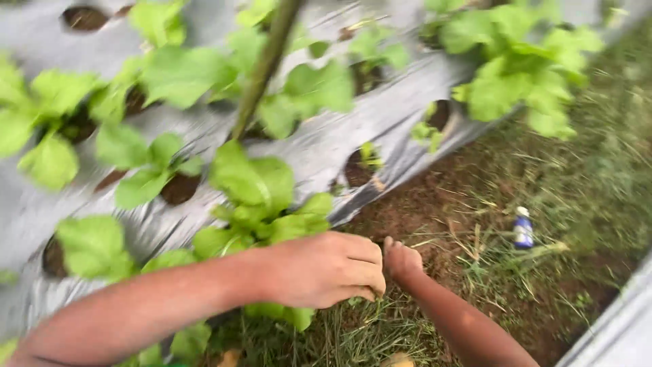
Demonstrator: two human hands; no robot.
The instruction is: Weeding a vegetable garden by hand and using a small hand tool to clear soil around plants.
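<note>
My left hand reaches in from the lower left, fingers curled shut at the base of a green leafy plant at the near edge of the grey plastic mulch. What it grips is hidden under the fingers. My right hand comes from the lower right, fisted beside the left hand, down at the grass and bare soil; its grasp is not visible either.
Several leafy seedlings grow from round holes in the mulch sheet. A green stake leans across the bed. A small blue bottle with a white cap lies on the grassy furrow. Another mulch sheet edge shows at lower right.
</note>
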